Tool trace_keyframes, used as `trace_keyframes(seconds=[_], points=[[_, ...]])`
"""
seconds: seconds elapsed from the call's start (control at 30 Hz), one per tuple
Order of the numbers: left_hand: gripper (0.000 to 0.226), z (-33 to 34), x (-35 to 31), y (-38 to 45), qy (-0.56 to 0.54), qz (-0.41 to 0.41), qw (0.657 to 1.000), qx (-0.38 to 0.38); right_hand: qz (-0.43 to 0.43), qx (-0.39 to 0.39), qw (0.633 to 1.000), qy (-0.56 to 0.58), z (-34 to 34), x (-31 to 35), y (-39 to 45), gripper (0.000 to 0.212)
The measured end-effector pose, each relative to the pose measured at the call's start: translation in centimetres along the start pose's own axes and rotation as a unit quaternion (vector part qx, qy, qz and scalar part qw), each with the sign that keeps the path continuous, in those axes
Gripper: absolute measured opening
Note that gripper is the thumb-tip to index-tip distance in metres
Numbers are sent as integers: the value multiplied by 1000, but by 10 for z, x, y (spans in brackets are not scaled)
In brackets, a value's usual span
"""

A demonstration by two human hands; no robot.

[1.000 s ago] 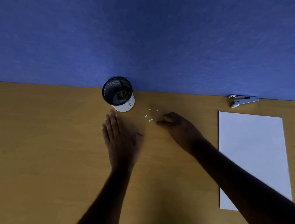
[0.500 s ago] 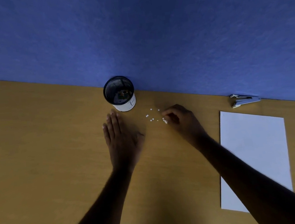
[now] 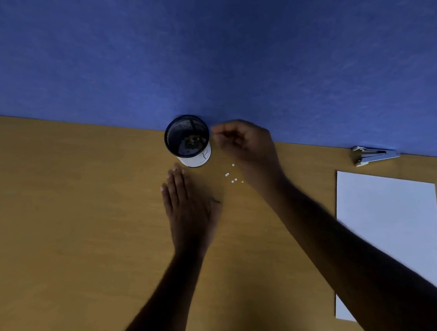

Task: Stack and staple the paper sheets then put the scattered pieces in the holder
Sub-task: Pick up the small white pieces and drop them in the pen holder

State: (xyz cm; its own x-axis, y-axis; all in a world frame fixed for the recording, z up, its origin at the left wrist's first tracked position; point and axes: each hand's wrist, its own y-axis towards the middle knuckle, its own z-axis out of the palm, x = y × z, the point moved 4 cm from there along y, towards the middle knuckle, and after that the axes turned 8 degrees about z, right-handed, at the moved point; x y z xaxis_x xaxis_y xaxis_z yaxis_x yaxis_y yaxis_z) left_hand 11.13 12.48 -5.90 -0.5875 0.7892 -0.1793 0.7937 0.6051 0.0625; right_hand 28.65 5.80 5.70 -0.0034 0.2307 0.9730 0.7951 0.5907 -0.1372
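Blue wall (image 3: 252, 39) behind tan wooden desk (image 3: 57, 238). Left hand (image 3: 189, 209) flat on desk, fingers straight, just below black mesh round holder (image 3: 187, 139). Tiny white paper pieces (image 3: 231, 176) scattered beside holder. Right hand (image 3: 250, 145) raised beside holder rim, fingertips pinched together; contents too small to tell. White paper sheets (image 3: 393, 227) far right, grey metal stapler (image 3: 374, 154) against wall.

The holder (image 3: 188, 141) stands against the wall (image 3: 225, 42), pieces (image 3: 231, 176) just right (stapler (image 3: 374, 154) behind the paper (image 3: 393, 227)).

Whatever the right hand (image 3: 247, 145) pinches is too small to tell; both forearms are cut off below.
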Motion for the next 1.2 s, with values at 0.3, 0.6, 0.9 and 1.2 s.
trace_keyframes(seconds=[0.3, 0.6, 0.9, 1.2], points=[[90, -1, -1, 0, 0, 2, 1000, -12, -209, 125, 909, -338, 49, 22, 47, 16], [89, -1, -2, 0, -9, -4, 1000, -6, -262, 124, 888, -357, 51, 31, 46, 8], [90, -2, -1, 0, -4, -4, 1000, -2, -236, 141, 899, -341, 51, 24, 48, 15], [90, -4, -1, 0, -7, -3, 1000, -7, -237, 114, 912, -314, 46, 24, 51, 6]])
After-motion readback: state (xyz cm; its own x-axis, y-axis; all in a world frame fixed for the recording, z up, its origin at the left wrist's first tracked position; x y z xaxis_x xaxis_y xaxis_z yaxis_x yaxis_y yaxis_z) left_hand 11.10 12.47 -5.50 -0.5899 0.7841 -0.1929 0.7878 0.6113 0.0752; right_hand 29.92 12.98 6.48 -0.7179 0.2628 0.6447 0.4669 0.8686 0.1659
